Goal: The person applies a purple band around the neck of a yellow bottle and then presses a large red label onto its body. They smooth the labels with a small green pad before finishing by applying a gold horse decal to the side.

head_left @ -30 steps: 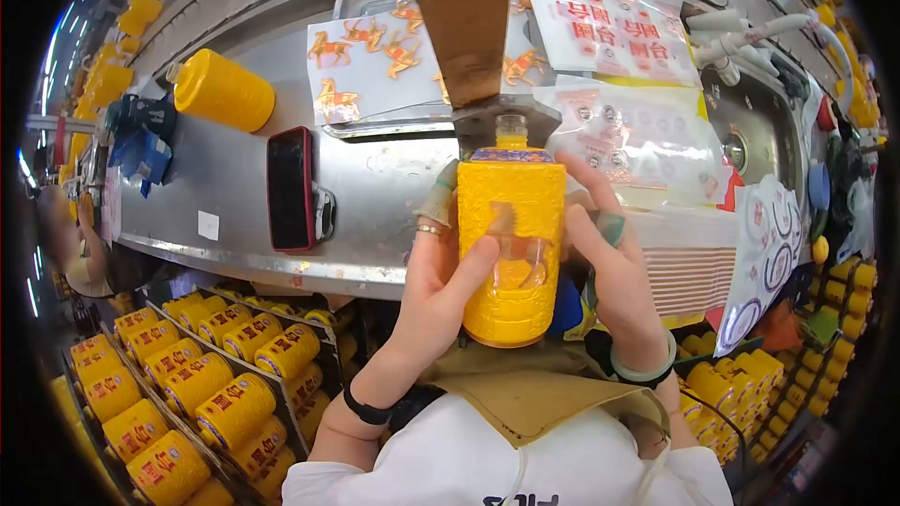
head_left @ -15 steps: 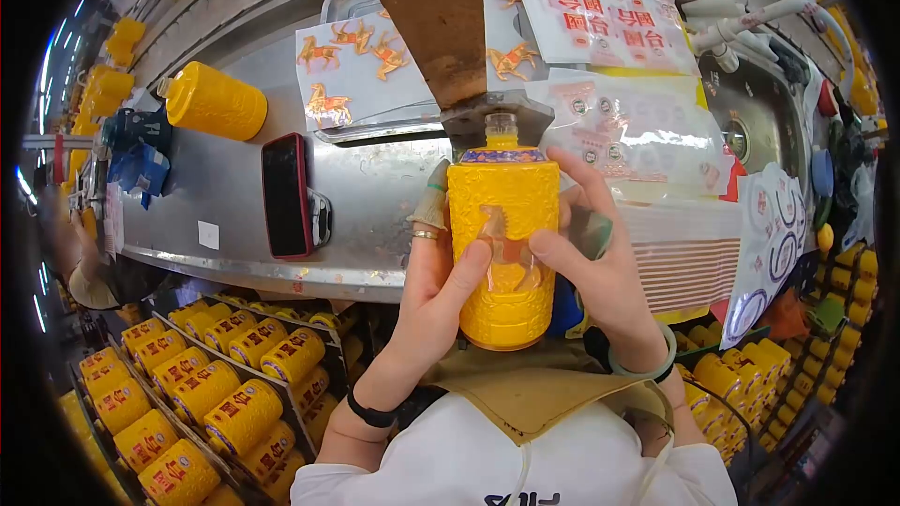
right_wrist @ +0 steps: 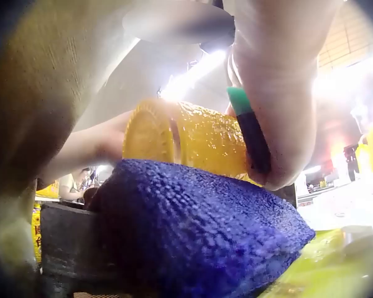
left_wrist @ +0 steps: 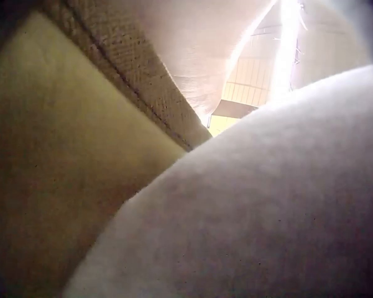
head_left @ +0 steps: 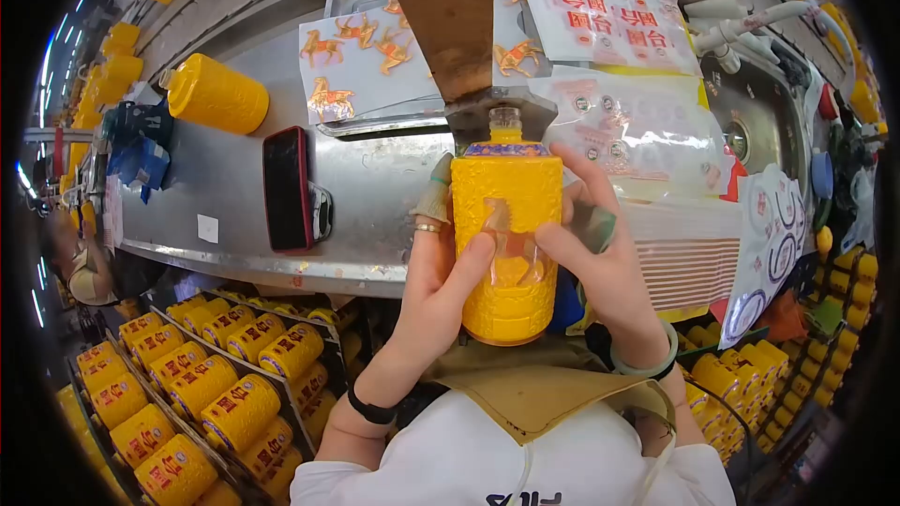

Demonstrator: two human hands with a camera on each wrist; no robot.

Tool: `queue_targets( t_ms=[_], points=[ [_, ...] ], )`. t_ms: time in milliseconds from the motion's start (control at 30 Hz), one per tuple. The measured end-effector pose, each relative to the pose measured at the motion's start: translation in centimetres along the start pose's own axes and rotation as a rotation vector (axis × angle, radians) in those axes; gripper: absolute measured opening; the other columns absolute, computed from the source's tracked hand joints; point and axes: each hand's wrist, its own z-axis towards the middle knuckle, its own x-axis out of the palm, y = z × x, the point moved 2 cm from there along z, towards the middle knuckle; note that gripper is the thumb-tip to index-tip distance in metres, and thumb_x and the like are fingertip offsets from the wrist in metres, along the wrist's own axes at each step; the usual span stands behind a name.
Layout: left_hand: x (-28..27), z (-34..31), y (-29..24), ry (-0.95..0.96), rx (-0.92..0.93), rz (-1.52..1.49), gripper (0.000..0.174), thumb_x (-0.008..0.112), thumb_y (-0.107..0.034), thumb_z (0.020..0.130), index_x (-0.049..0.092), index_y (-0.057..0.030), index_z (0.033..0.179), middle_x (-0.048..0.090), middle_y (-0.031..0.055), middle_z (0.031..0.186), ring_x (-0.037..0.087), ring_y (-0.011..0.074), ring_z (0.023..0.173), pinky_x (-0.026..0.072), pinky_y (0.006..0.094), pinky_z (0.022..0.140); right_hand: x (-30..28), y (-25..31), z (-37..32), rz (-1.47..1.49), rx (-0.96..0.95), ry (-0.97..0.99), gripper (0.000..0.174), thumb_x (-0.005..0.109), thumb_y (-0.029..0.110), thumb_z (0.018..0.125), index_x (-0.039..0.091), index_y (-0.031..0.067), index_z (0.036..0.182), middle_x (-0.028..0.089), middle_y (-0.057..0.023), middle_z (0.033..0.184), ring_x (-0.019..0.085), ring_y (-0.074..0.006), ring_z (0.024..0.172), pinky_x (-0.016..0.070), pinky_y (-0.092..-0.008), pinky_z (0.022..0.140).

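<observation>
A yellow embossed bottle (head_left: 511, 309) with a clear neck lies between both hands, its neck toward the metal plate on the brown post. A horse decal (head_left: 518, 258) shows on its face. My left hand (head_left: 433, 272) grips the left side, thumb on the decal's left part. From the right, my right hand (head_left: 609, 267) holds the bottle, thumb at the decal's right edge. In the right wrist view the bottle (right_wrist: 205, 139) is above a blue cloth (right_wrist: 199, 230), with green and black wrapping on a finger of my right hand (right_wrist: 276, 105). Skin and clothing fill the left wrist view.
A second yellow bottle (head_left: 217, 94) and a phone (head_left: 287, 189) lie on the metal table at left. Behind are a sheet of horse decals (head_left: 366, 80) and the brown post (head_left: 441, 19). Printed sheets (head_left: 609, 14) and a sink (head_left: 750, 122) are at right; crated bottles (head_left: 239, 408) stand lower left.
My right thumb has moved from the bottle's right side onto its face beside the decal. The left hand keeps its grip, and the view has shifted slightly.
</observation>
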Motion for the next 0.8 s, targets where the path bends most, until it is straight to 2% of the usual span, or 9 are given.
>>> queue_targets(
  t_ms=[133, 200, 233, 300, 333, 367, 433, 533, 800],
  points=[
    [0.0, -0.1, 0.0, 0.013, 0.03, 0.013, 0.068, 0.048, -0.007, 0.107, 0.01, -0.0004, 0.164, 0.027, 0.0147, 0.166, 0.029, 0.0246, 0.153, 0.0231, 0.0397, 0.124, -0.3, 0.6, -0.1, 0.067, 0.034, 0.017, 0.065, 0.073, 0.013, 0.097, 0.043, 0.0079, 0.155, 0.048, 0.0038, 0.093, 0.048, -0.0057, 0.087, 0.0411, -0.0214, 0.08],
    [0.0, -0.3, 0.1, 0.009, 0.022, -0.054, 0.064, 0.042, -0.016, 0.111, 0.011, -0.0009, 0.164, 0.028, 0.0141, 0.166, 0.031, 0.0245, 0.152, 0.0251, 0.0401, 0.124, -0.4, 0.9, -0.4, 0.105, 0.1, 0.005, 0.057, 0.064, 0.016, 0.103, 0.043, 0.0067, 0.155, 0.05, 0.0032, 0.094, 0.048, -0.0062, 0.085, 0.041, -0.022, 0.078],
    [-0.1, -0.2, 0.4, 0.009, 0.024, -0.055, 0.064, 0.042, -0.016, 0.111, 0.011, -0.0009, 0.164, 0.028, 0.0141, 0.166, 0.031, 0.0245, 0.152, 0.0251, 0.0401, 0.124, -0.6, 0.8, -0.5, 0.103, 0.099, 0.006, 0.057, 0.064, 0.016, 0.103, 0.043, 0.0067, 0.155, 0.05, 0.0032, 0.094, 0.048, -0.0062, 0.085, 0.041, -0.022, 0.078],
    [-0.5, -0.1, 0.8, 0.025, 0.048, -0.107, 0.074, 0.042, -0.045, 0.11, 0.014, -0.0046, 0.165, 0.027, 0.0129, 0.168, 0.029, 0.0275, 0.154, 0.0266, 0.0438, 0.124, -1.0, 0.3, -0.6, 0.188, 0.096, 0.007, 0.052, 0.057, 0.017, 0.107, 0.042, 0.0042, 0.155, 0.052, 0.0023, 0.093, 0.048, -0.0073, 0.084, 0.0417, -0.023, 0.077],
    [-0.4, -0.1, 0.5, 0.036, -0.038, -0.036, 0.09, 0.035, -0.067, 0.105, 0.013, -0.0045, 0.165, 0.026, 0.0126, 0.169, 0.028, 0.0282, 0.155, 0.0243, 0.0445, 0.125, -1.1, 0.0, -0.6, 0.164, 0.056, 0.008, 0.051, 0.052, 0.023, 0.11, 0.041, 0.001, 0.154, 0.053, 0.002, 0.091, 0.048, -0.0086, 0.083, 0.0422, -0.0242, 0.076],
    [-0.4, -0.1, 0.2, 0.033, -0.03, -0.039, 0.09, 0.035, -0.067, 0.105, 0.013, -0.0045, 0.165, 0.026, 0.0126, 0.169, 0.028, 0.0282, 0.155, 0.0243, 0.0445, 0.125, -1.1, 0.1, -0.7, 0.158, 0.053, 0.014, 0.051, 0.052, 0.023, 0.11, 0.041, 0.001, 0.154, 0.053, 0.002, 0.091, 0.048, -0.0086, 0.083, 0.0422, -0.0242, 0.076],
    [-0.1, -0.5, -0.2, 0.155, -0.029, -0.034, 0.1, 0.026, -0.078, 0.1, 0.01, -0.0038, 0.166, 0.022, 0.0132, 0.17, 0.024, 0.0288, 0.156, 0.0198, 0.0443, 0.126, -1.0, 0.1, -1.0, 0.213, 0.106, 0.023, 0.055, 0.047, 0.033, 0.112, 0.04, -0.0007, 0.155, 0.053, 0.0022, 0.091, 0.048, -0.0089, 0.083, 0.0422, -0.0248, 0.076],
    [0.3, -1.3, -1.1, 0.161, -0.003, 0.091, 0.106, 0.019, -0.083, 0.097, 0.007, -0.0033, 0.166, 0.016, 0.0144, 0.172, 0.018, 0.0289, 0.158, 0.0138, 0.0431, 0.128, -1.0, -0.1, -1.0, 0.154, 0.153, -0.013, 0.061, 0.041, 0.042, 0.113, 0.04, -0.0018, 0.154, 0.053, 0.0022, 0.091, 0.048, -0.0089, 0.083, 0.0421, -0.0252, 0.075],
    [0.0, -1.7, -1.1, 0.148, -0.049, 0.144, 0.111, 0.019, -0.085, 0.094, 0.005, -0.0018, 0.166, 0.012, 0.0149, 0.172, 0.014, 0.0286, 0.159, 0.0115, 0.0418, 0.128, -1.0, -0.7, -0.5, 0.158, 0.175, 0.016, 0.061, 0.041, 0.042, 0.113, 0.04, -0.0031, 0.154, 0.052, 0.0029, 0.089, 0.048, -0.0082, 0.082, 0.0422, -0.0252, 0.074]
  ],
)
